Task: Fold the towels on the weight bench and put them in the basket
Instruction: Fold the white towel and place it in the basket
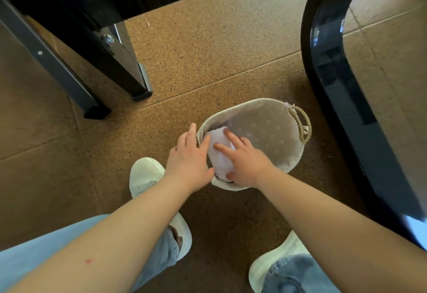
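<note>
Small white folded cloth towel (219, 160), a soft rounded bundle, faintly creased, inside the left end of the oval beige fabric-lined basket (254, 102) with dotted lining, on speckled brown floor matting (208, 49). Right hand (247, 165) flat on top, fingers straight and spread. Left hand (188, 160) at the rim, fingers straight, touching the towel's side.

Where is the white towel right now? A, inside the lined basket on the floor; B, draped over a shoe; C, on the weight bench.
A: the white towel lies inside the basket, with the left hand and right hand on it.
</note>
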The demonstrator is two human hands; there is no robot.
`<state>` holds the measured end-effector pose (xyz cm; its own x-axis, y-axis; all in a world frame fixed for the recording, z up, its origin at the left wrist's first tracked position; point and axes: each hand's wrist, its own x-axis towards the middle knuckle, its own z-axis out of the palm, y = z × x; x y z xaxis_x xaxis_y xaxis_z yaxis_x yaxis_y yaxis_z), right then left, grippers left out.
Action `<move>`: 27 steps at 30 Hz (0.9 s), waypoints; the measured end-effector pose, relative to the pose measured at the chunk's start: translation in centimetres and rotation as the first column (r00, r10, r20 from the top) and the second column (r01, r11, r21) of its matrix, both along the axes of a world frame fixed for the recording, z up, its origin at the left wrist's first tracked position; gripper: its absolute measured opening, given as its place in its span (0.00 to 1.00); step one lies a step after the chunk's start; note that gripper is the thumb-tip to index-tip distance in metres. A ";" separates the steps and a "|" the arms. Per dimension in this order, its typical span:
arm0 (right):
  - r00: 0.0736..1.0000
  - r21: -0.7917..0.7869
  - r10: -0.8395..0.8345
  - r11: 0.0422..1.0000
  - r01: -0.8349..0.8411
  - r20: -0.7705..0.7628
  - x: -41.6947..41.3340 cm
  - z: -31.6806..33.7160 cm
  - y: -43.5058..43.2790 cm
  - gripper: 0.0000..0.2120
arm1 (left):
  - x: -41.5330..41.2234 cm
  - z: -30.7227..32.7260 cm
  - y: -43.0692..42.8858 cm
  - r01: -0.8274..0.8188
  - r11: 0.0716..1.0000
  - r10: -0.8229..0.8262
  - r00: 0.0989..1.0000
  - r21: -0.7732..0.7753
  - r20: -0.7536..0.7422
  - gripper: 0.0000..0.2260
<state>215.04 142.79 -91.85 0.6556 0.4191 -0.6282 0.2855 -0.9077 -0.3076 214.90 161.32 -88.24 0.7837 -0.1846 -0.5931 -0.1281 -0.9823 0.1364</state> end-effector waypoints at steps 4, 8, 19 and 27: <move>0.997 -0.139 0.078 0.987 -0.075 0.020 0.4 -0.8 1.0 0.52 | 0.8 0.0 -0.4 -0.006 1.000 0.007 0.998 0.005 -0.057 0.37; 0.997 -0.183 0.064 0.982 -0.056 0.038 0.3 -2.0 2.2 0.52 | 0.8 -0.4 -0.4 -0.029 0.999 0.027 0.997 -0.020 -0.077 0.36; 0.976 0.091 -0.057 0.993 0.078 -0.211 1.9 -0.9 -0.1 0.48 | 0.3 -1.0 -0.5 -0.139 0.982 0.130 0.989 -0.129 -0.075 0.39; 0.981 0.022 0.030 0.999 -0.026 -0.192 2.2 -1.6 2.2 0.51 | 0.5 -1.0 -0.5 -0.135 0.983 0.121 0.986 -0.123 -0.116 0.42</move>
<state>217.27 144.95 -93.48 0.5110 0.4487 -0.7332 0.2442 -0.8936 -0.3766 215.43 160.80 -89.28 0.7385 -0.1678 -0.6531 0.0200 -0.9627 0.2699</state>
